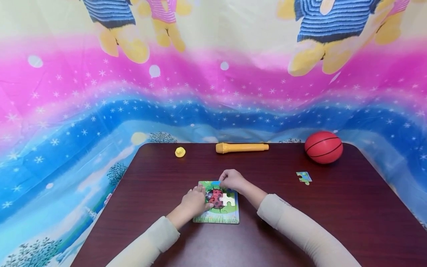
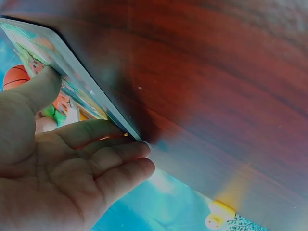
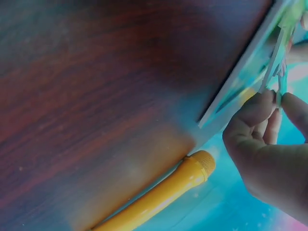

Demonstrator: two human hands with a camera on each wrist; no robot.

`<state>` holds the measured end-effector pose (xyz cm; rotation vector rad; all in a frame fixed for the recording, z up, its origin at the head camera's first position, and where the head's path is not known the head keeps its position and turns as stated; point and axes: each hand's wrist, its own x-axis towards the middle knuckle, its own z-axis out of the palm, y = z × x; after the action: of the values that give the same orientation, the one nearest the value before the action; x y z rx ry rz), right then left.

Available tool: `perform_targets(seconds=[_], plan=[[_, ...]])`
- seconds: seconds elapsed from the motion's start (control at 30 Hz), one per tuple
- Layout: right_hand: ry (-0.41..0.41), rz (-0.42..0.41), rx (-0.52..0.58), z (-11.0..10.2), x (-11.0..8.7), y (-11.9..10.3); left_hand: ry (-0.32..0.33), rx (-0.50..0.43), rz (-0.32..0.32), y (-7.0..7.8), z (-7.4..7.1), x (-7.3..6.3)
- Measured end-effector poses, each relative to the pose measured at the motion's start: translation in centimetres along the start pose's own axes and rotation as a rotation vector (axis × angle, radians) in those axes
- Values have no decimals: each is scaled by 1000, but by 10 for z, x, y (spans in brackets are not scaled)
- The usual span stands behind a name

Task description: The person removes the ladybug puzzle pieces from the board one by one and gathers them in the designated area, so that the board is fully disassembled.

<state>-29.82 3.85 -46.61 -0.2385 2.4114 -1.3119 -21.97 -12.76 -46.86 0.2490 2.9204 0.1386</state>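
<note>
A ladybug jigsaw puzzle (image 1: 216, 218) lies flat on the table, with a pale gap at the right of the ladybug. My left hand (image 1: 193, 202) rests on the puzzle's left side, thumb on the picture. In the left wrist view its fingers (image 2: 120, 166) reach out fairly straight along the board's edge. At the puzzle's top right, my right hand (image 1: 232, 180) pinches a puzzle piece (image 3: 274, 62) between thumb and forefinger. The piece is tilted up over the board in the right wrist view. Another puzzle piece (image 1: 303, 177) lies off to the right.
Along the back of the dark wooden table (image 1: 150, 185) sit a small yellow rubber duck (image 1: 180, 152), a yellow toy microphone (image 1: 242, 148) and a red ball (image 1: 323, 147) with black lines. A colourful printed cloth (image 1: 213, 85) hangs behind the table.
</note>
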Motion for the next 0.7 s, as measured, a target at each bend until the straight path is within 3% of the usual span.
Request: perform_targets(seconds=[0.17, 0.37, 0.47, 0.7], plan=[[-42, -17, 76, -4, -3, -2, 5, -4, 0, 1, -1, -1], [-94, -147, 0, -6, -12, -14, -14, -1, -10, 0, -1, -2], [-57, -179, -76, -7, -13, -17, -11, -6, -12, 0, -2, -1], [13, -153, -205, -4, -5, -1, -26, -15, -5, 2, -3, -2]])
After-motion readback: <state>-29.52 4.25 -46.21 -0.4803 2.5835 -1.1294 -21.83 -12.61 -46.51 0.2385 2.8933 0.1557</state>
